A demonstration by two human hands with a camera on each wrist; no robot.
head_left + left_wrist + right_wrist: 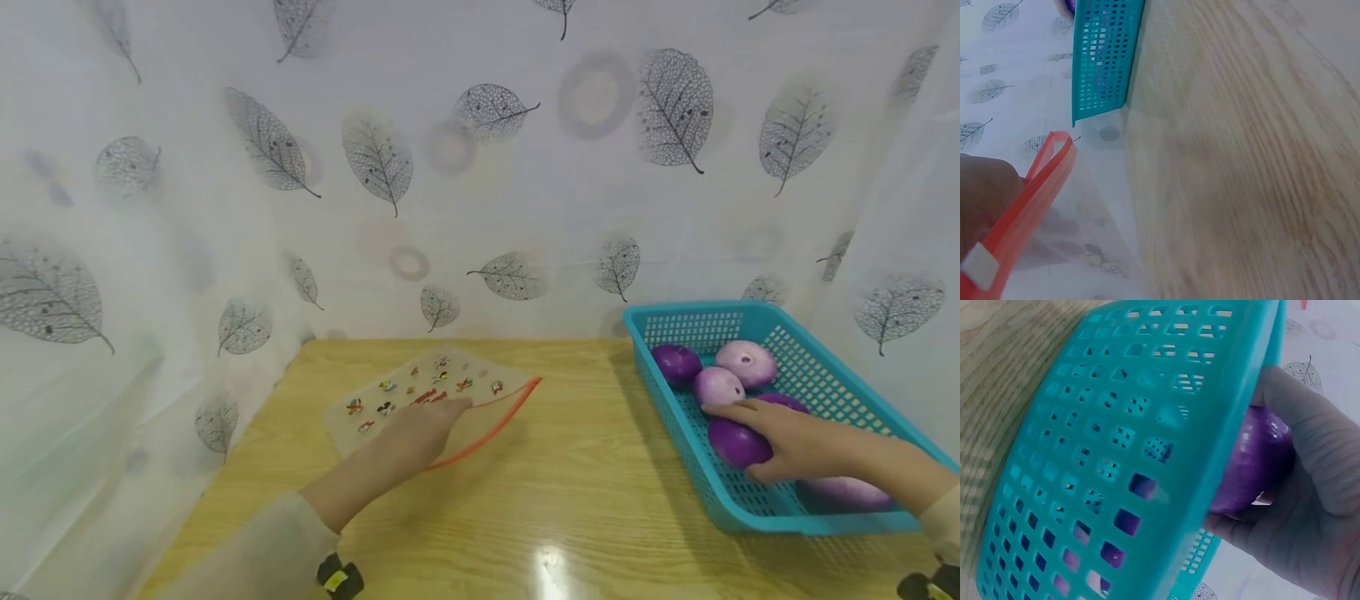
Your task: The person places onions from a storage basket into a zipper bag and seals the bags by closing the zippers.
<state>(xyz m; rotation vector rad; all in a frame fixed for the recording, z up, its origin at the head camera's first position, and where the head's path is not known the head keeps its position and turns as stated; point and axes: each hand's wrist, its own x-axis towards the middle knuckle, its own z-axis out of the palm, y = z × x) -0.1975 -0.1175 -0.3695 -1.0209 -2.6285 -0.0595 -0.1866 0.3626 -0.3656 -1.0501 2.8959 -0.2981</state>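
Note:
My left hand (pixel 427 429) pinches the upper edge of a clear zip bag (pixel 405 392) printed with small cartoon figures. The bag's red-orange zip edge bows away from the near side, leaving its mouth parted. A white slider (pixel 980 265) sits on that edge in the left wrist view. Over at the right, my right hand (pixel 802 437) reaches into a turquoise basket (pixel 675 442) and grips a dark purple onion (pixel 735 446). The right wrist view has thumb and fingers around this onion (pixel 1257 462), partly hidden behind the basket's wall.
Other onions lie in the basket: a dark one (pixel 677 364) at the back left, paler ones (pixel 746 363) beside it and one (pixel 851 492) under my right forearm. Leaf-printed sheeting (pixel 525 208) hangs behind and beside the wooden table (pixel 585 500).

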